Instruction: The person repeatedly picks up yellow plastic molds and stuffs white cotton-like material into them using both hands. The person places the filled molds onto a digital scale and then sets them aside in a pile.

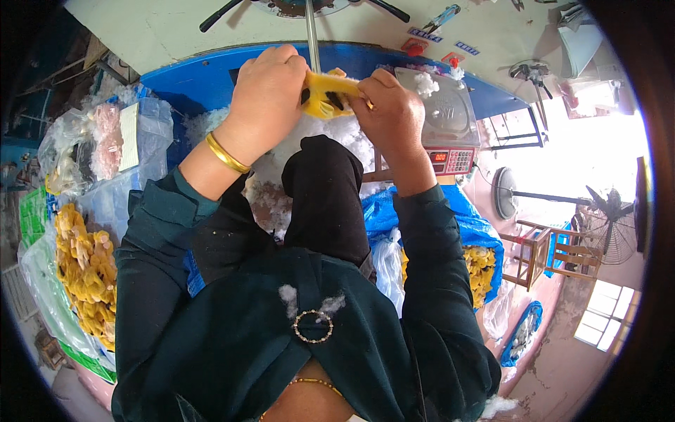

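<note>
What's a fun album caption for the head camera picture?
Left hand and right hand hold a yellow plush piece by a metal tube above white fluff.

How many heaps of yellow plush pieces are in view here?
2: a left heap and a right heap in blue plastic, partly behind the right sleeve; more may be hidden.

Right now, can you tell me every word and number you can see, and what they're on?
Scale display: lit red digits, left unquoted.
Scale keys: marks too small to read.
Two blue labels on the white panel: white characters, too small and blurred to quote.
</note>
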`<state>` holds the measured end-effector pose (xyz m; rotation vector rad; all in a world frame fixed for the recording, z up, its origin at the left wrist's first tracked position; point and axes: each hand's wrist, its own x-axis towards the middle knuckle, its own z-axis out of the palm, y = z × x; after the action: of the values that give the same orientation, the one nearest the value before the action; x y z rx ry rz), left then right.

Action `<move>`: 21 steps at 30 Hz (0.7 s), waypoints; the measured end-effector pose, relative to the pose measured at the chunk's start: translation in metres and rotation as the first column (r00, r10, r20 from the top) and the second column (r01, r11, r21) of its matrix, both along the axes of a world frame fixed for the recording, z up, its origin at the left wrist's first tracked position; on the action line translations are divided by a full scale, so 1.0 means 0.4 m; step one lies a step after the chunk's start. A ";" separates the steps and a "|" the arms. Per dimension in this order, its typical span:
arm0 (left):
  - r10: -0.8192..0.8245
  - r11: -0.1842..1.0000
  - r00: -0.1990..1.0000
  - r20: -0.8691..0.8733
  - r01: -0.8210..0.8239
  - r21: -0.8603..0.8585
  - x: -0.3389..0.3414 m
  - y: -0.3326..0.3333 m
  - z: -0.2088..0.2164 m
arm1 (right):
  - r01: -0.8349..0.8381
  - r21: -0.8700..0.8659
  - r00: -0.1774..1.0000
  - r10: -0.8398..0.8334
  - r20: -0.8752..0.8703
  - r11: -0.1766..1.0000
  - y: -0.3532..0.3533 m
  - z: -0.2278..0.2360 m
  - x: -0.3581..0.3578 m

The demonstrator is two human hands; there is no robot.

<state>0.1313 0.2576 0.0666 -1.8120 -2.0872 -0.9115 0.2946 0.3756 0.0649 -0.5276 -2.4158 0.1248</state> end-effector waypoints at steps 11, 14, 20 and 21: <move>0.097 0.981 0.986 0.138 -0.118 0.155 -0.097 0.085 -0.028 | 0.145 -0.038 0.989 -0.143 0.034 0.989 -0.097 -0.013 -0.096; 0.054 0.989 0.901 0.430 0.010 -0.145 -0.072 0.083 -0.028 | 0.076 -0.082 0.996 -0.079 -0.036 0.994 -0.082 -0.035 -0.102; -0.180 0.956 0.576 0.797 0.294 0.004 -0.101 0.110 -0.099 | -0.079 -0.721 0.953 0.266 0.148 0.688 -0.054 -0.046 -0.015; -0.148 0.961 0.648 0.747 0.272 -0.046 -0.110 0.118 -0.082 | -0.065 -0.905 0.928 0.359 0.100 0.420 -0.088 0.034 -0.012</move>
<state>0.0874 0.3050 0.0337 -2.0074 -2.4560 -1.8693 0.2898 0.3406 0.0787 -0.7007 -2.5056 1.6499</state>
